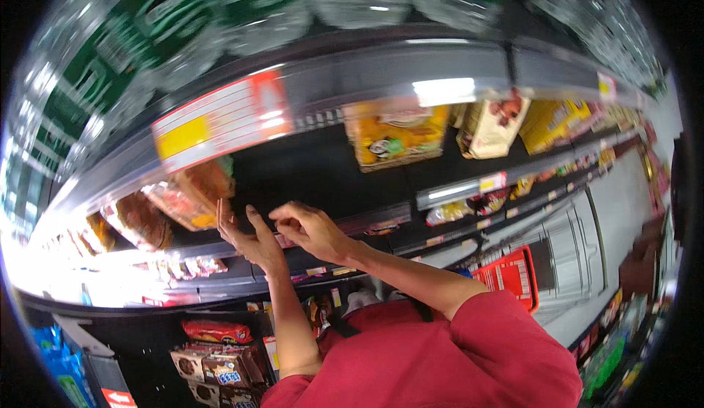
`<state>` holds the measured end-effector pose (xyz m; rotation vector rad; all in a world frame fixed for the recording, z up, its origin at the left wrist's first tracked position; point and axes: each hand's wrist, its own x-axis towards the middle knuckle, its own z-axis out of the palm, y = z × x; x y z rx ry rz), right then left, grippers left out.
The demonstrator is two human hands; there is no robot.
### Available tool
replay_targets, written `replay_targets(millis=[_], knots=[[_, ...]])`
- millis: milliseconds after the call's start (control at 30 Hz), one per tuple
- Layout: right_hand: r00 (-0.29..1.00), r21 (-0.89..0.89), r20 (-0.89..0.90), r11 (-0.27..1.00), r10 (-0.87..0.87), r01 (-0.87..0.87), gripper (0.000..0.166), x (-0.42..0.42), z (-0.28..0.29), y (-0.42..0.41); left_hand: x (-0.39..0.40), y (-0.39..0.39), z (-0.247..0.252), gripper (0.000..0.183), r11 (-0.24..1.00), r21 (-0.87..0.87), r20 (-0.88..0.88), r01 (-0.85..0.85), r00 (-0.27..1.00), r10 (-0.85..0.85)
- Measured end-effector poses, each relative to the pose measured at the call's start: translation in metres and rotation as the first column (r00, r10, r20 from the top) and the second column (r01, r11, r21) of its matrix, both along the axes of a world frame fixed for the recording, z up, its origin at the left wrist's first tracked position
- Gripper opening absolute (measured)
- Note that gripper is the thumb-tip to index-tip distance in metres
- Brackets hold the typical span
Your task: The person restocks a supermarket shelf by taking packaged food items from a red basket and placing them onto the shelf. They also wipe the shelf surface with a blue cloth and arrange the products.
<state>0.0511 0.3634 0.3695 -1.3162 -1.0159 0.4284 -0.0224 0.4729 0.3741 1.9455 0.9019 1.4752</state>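
My left hand is raised before a dark shelf, palm turned up, thumb and fingers spread, with nothing in it. Just to its right, my right hand has its fingers partly bent, with a gap between thumb and forefinger. No held item shows in it. Nearest to the left hand are packaged bread-like goods at the left of the shelf. A yellow box with a panda-like picture stands farther right, beside a cream-coloured package. Motion blur softens much of the view.
Large bottles with green labels line the shelf above. A price sign hangs from the grey shelf edge. Down to the right is a red shopping basket. Boxed snacks are stacked at the lower left.
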Motion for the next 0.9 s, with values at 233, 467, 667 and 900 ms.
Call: replay_targets(millis=[233,467,667,900], knots=[[0.938,-0.179,0.246,0.939,-0.246,0.293,0.016,-0.002,-0.049,-0.166,0.042,-0.099,-0.003,0.037,0.832,0.024,-0.279,0.554,0.803,-0.527],[0.748,-0.669,0.088,0.518,-0.658,0.534,0.018,-0.08,-0.19,-0.368,0.063,-0.141,-0.025,0.048,0.627,0.01,-0.669,0.779,0.471,-0.575],[-0.066,-0.724,-0.283,0.168,-0.957,0.669,0.014,-0.183,-0.279,-0.499,0.069,-0.143,-0.028,0.058,0.602,0.074,-0.866,0.795,0.351,-0.357],[-0.056,-0.905,0.214,-0.219,-0.975,0.364,0.046,-0.202,-0.352,-0.525,0.072,-0.154,-0.027,0.065,0.595,0.097,-0.918,0.798,0.303,-0.257]])
